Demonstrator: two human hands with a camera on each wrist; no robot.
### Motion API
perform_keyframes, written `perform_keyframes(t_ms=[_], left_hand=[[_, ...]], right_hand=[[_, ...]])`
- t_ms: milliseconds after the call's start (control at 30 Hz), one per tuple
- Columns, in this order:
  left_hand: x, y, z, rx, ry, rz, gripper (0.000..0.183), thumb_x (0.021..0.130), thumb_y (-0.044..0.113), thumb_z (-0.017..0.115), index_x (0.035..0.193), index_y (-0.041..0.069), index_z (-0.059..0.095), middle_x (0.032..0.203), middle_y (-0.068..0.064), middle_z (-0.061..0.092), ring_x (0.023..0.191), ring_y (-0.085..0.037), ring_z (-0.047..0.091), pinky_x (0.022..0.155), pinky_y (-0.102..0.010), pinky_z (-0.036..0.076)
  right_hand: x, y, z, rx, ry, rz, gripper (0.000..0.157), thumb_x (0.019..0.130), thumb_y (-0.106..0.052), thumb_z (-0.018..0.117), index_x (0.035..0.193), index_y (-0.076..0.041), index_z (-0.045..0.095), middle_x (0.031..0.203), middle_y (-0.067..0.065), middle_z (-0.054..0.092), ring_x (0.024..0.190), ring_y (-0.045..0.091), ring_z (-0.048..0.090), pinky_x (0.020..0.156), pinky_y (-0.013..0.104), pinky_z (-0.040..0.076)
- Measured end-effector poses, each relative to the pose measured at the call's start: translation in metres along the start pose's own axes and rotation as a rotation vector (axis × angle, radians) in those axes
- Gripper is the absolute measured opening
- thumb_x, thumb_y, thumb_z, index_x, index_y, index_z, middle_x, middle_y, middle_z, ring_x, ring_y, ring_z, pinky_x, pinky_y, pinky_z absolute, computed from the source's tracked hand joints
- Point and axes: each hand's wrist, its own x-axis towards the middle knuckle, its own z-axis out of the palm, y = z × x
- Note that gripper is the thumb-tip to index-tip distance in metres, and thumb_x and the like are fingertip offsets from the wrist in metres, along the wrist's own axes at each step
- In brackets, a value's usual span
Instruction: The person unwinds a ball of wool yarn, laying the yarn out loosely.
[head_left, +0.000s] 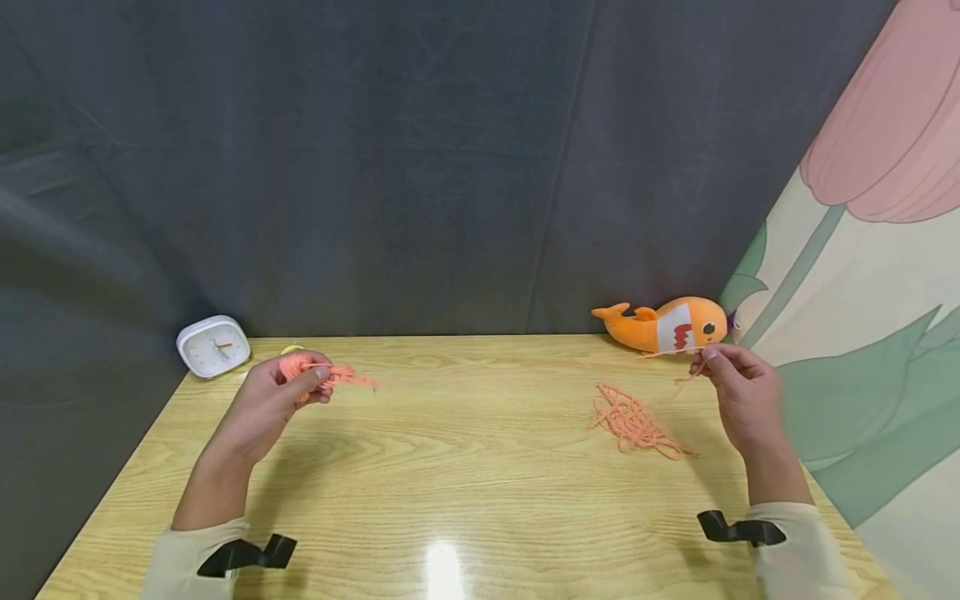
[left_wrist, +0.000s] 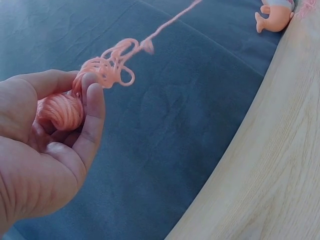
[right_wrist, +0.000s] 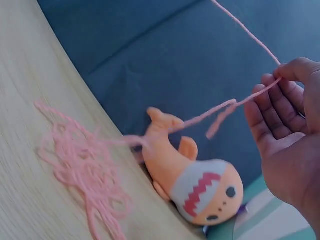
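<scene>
A small ball of salmon-pink yarn [left_wrist: 62,111] rests in my left hand [head_left: 281,396], fingers curled round it. Loose loops [left_wrist: 107,70] of the same yarn stick out past the thumb and fingertips. From them a single strand [left_wrist: 170,22] runs off toward the right. My right hand [head_left: 750,396] is raised on the far right side and pinches the strand [right_wrist: 250,37] between thumb and forefinger; its other fingers are loosely bent. Below that hand the yarn hangs down toward a tangled pile of yarn [head_left: 633,421] on the table.
An orange plush shark [head_left: 637,329] lies at the table's back edge, behind the right hand. At the back left corner stands a white clock [head_left: 213,346]. A small yellow item [head_left: 292,348] shows behind the left hand. Dark curtain [head_left: 412,167] closes off the wooden table [head_left: 465,467] behind.
</scene>
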Motion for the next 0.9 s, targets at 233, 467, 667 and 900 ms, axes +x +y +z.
perform_keyframes(t_ms=[233,467,667,900], left_hand=[[0.0,0.001,-0.001,-0.013,0.003,0.009,0.006,0.101,0.013,0.067,0.106,0.011,0.069,0.093,0.009,0.072,0.078,-0.005,0.068,0.077,-0.019,0.06],[0.001,0.001,-0.002,-0.016,0.006,-0.011,0.005,0.101,0.015,0.068,0.105,0.013,0.069,0.091,0.009,0.07,0.079,-0.005,0.068,0.078,-0.019,0.06],[0.001,0.0,-0.003,-0.014,0.014,-0.012,0.005,0.1,0.013,0.068,0.106,0.012,0.069,0.092,0.009,0.07,0.078,-0.005,0.068,0.077,-0.019,0.06],[0.001,-0.001,-0.002,-0.023,0.006,-0.002,0.005,0.101,0.012,0.067,0.103,0.015,0.07,0.092,0.009,0.071,0.078,-0.005,0.068,0.077,-0.019,0.06]], right_hand=[[0.0,-0.007,-0.025,0.067,0.197,0.026,0.011,0.098,0.007,0.062,0.094,0.009,0.072,0.083,0.011,0.075,0.07,0.019,0.069,0.071,0.023,0.061],[-0.004,-0.015,-0.042,0.157,0.395,0.09,0.007,0.094,0.008,0.068,0.097,0.012,0.072,0.08,0.013,0.074,0.067,0.021,0.069,0.068,0.025,0.063],[-0.012,-0.001,-0.046,0.096,0.341,0.136,0.008,0.095,0.005,0.068,0.098,0.012,0.071,0.082,0.011,0.075,0.07,0.019,0.07,0.07,0.024,0.063],[-0.022,0.035,-0.043,-0.1,0.163,0.212,0.01,0.099,-0.003,0.067,0.101,0.002,0.075,0.088,0.001,0.076,0.077,0.012,0.071,0.076,0.02,0.061]])
